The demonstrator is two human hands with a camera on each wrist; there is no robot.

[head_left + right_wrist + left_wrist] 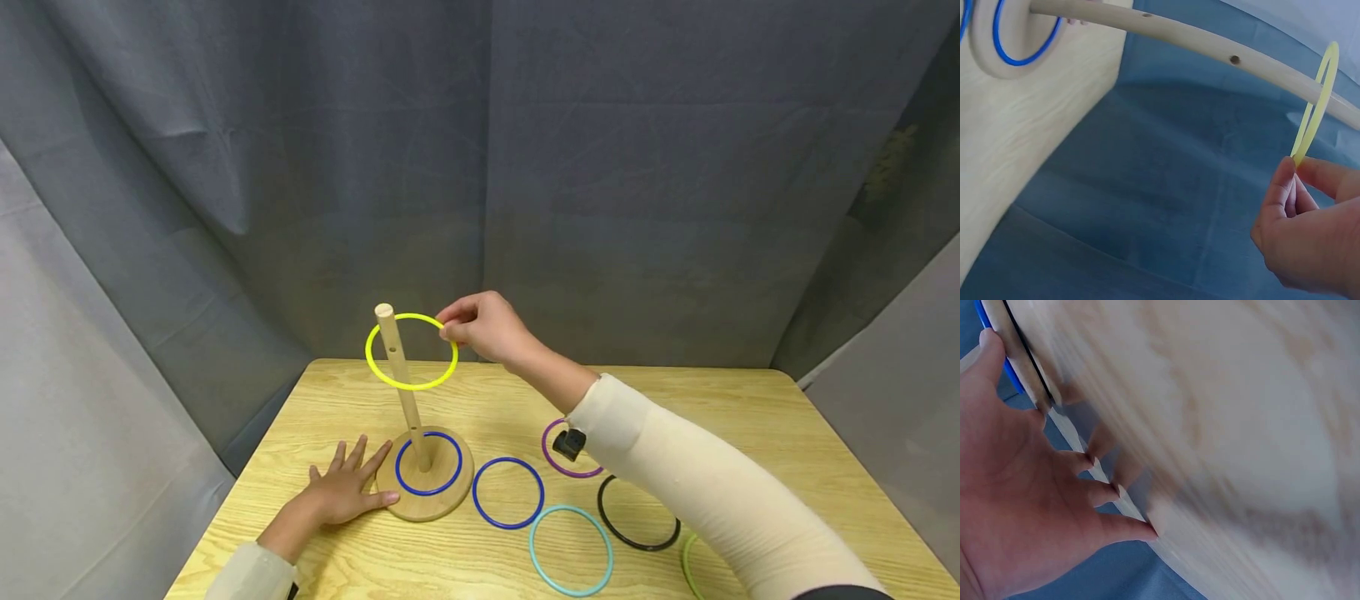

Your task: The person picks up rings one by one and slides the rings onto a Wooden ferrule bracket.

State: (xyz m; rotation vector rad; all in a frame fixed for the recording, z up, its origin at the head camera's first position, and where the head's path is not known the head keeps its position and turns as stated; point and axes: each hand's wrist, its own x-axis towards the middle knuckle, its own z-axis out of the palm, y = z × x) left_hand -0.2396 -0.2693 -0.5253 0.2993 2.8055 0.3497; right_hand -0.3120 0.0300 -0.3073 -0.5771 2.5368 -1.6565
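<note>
A wooden post (pixel 410 410) rises from a round wooden base (pixel 450 504), leaning slightly left in the head view. Around its upper part hangs a yellow ring (pixel 412 387), pinched at its right side between thumb and fingers of my right hand (pixel 487 327). In the right wrist view the post passes through this yellow ring (pixel 1317 119). A blue ring (pixel 429 493) lies on the base around the post's foot. My left hand (pixel 341 492) has its fingers spread on the table, with thumb and index finger touching the base's left edge.
Right of the base lie a second blue ring (pixel 508 527), a light blue ring (pixel 572 592), a purple ring (pixel 573 474), a black ring (pixel 645 547) and a green ring (pixel 687 567). My right sleeve partly covers several. Grey curtains (pixel 630 183) hang behind the wooden table (pixel 330 575).
</note>
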